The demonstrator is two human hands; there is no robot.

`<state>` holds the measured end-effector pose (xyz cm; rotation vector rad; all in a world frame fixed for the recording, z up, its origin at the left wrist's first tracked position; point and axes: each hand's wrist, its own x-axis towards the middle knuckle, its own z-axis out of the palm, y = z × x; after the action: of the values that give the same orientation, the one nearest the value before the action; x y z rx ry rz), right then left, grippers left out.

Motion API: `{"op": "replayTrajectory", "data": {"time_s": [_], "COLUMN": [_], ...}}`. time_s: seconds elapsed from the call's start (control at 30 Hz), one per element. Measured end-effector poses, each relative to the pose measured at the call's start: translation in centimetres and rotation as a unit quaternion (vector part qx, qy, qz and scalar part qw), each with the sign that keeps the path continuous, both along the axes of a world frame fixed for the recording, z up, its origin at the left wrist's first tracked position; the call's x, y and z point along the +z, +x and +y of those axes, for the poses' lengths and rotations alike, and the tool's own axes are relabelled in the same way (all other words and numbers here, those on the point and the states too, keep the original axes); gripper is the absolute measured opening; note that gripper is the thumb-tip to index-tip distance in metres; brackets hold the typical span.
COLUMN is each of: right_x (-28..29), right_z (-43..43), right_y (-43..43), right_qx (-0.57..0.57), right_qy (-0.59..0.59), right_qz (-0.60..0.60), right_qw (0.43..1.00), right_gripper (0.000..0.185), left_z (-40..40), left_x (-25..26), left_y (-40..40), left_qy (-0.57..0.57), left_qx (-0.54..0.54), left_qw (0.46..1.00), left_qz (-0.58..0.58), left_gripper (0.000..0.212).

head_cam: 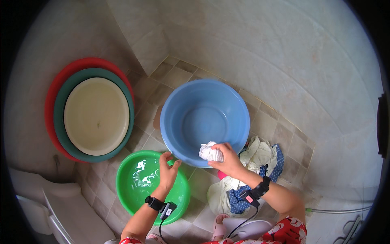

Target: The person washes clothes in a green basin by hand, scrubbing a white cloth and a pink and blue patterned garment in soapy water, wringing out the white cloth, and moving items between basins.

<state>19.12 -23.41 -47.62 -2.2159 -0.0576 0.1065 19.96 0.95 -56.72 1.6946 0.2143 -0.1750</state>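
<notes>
My right hand [227, 160] grips a balled-up white cloth [210, 152] over the near rim of a large blue plastic basin [204, 119]. No water can be made out in the blue basin. My left hand [168, 171] holds nothing, its fingers apart, above the right part of a green plastic basin [122, 183] that has water in it. Beneath and beyond my right forearm lies a heap of clothes: a cream garment [259, 154] and blue patterned fabric [275, 161], with a bit of bright pink showing.
At the left, a cream basin [97, 117] sits within a teal basin [91, 157] and a red one [50, 113]. Tiled floor [199, 189] lies between the basins. Walls rise behind. A white fixture [82, 210] stands lower left; a hose [338, 211] runs lower right.
</notes>
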Motion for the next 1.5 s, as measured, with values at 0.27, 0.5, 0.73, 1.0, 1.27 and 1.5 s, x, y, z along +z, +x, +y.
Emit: {"op": "replayTrajectory", "data": {"time_s": [0.27,0.5,0.73,1.0,1.27,1.5], "right_x": [1.2,-1.3,-2.6,-2.3,-3.8,-6.3], "right_z": [-0.5,-0.8,-0.6,-0.9,0.5,1.0], "right_y": [-0.1,-0.4,-1.8,-2.1,-3.2,-4.1], "right_qx": [0.139,0.207,0.230,0.242,0.280,0.323], "right_qy": [-0.189,-0.063,-0.040,-0.012,0.031,0.067], "right_qz": [-0.080,-0.083,-0.098,-0.059,-0.084,-0.080], "right_qw": [0.969,0.973,0.967,0.968,0.956,0.941], "right_gripper": [0.064,0.064,0.054,0.055,0.051,0.050], "left_z": [0.4,1.3,1.4,1.6,3.2,3.8], "left_x": [1.0,2.7,3.8,4.6,4.1,3.8], "left_y": [0.4,0.1,0.4,0.4,0.2,-0.1], "left_qy": [0.319,0.470,0.488,0.504,0.541,0.554], "left_qx": [-0.083,-0.199,-0.236,-0.259,-0.251,-0.225], "left_qw": [0.932,0.843,0.823,0.805,0.784,0.790], "left_qz": [-0.151,-0.173,-0.173,-0.173,-0.173,-0.135], "left_gripper": [0.052,0.043,0.042,0.044,0.044,0.042]}}
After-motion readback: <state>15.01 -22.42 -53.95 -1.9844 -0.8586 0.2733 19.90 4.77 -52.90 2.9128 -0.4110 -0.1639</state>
